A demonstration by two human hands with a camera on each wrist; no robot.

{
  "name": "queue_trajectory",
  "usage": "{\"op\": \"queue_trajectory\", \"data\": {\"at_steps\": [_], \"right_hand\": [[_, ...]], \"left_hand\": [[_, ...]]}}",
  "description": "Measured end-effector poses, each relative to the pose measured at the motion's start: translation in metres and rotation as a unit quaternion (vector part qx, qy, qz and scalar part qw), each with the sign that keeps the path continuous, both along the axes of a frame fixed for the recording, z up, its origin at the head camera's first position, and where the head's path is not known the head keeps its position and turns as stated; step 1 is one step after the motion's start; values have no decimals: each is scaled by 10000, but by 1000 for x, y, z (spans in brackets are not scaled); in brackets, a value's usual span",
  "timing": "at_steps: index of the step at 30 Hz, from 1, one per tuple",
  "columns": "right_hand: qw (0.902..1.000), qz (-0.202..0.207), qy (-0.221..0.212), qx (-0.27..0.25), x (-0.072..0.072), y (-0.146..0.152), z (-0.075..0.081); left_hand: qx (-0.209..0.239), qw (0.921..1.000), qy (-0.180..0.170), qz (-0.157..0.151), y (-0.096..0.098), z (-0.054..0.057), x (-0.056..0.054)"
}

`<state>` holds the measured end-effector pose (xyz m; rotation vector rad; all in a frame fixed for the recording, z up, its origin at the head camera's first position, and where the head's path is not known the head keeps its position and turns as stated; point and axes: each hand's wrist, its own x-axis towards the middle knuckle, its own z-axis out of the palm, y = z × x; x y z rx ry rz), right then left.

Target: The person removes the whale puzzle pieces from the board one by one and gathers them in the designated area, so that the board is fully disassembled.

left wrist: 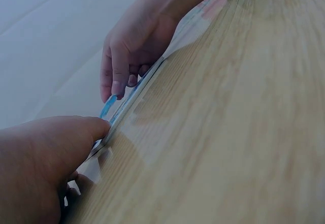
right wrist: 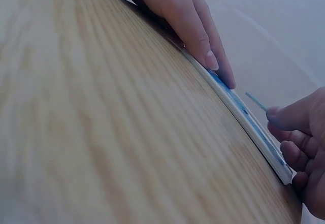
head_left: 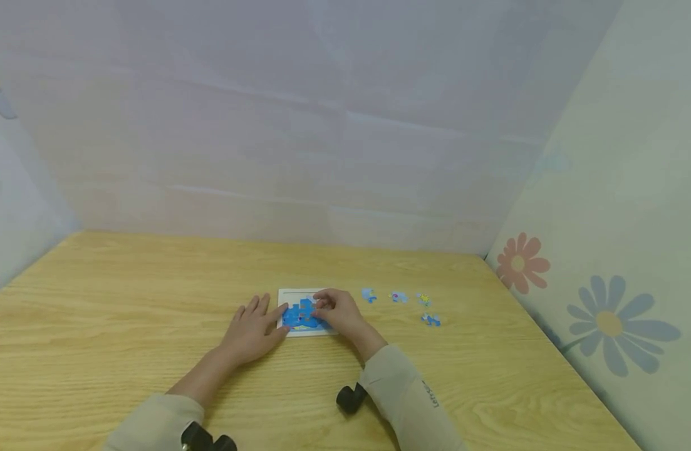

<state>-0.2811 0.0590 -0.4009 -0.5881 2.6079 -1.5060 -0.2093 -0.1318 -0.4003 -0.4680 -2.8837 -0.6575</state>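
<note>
A white-framed puzzle board (head_left: 285, 292) lies on the table, its picture partly filled with blue puzzle pieces (head_left: 293, 317). My left hand (head_left: 254, 331) has its fingers spread flat, with thumb and forefinger touching the board's left side. Over the right part of the board, my right hand (head_left: 343, 313) pinches a thin blue puzzle piece (right wrist: 256, 101) between thumb and fingers. The wrist views show this piece tilted and raised above the board. The right hand hides part of the board in the head view.
To the right of the board lie several loose puzzle pieces: a blue one (head_left: 369, 295), a pale one with purple (head_left: 398, 296), a yellow-patterned one (head_left: 424, 299) and a nearer blue one (head_left: 431, 320). Cloth walls stand behind and beside the wooden table (head_left: 153, 282).
</note>
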Motion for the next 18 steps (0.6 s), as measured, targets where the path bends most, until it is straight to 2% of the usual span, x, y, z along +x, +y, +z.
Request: {"op": "queue_trajectory", "data": {"at_steps": [9, 15, 18], "right_hand": [[9970, -20, -435, -633, -5, 8, 0], [9925, -48, -797, -923, -7, 13, 7], [9929, 24, -798, -879, -7, 18, 14]], "left_hand": [[-82, 10000, 24, -4, 1, -3, -1], [-94, 9999, 18, 35, 1, -3, -1], [-87, 10000, 16, 29, 1, -3, 0]]}}
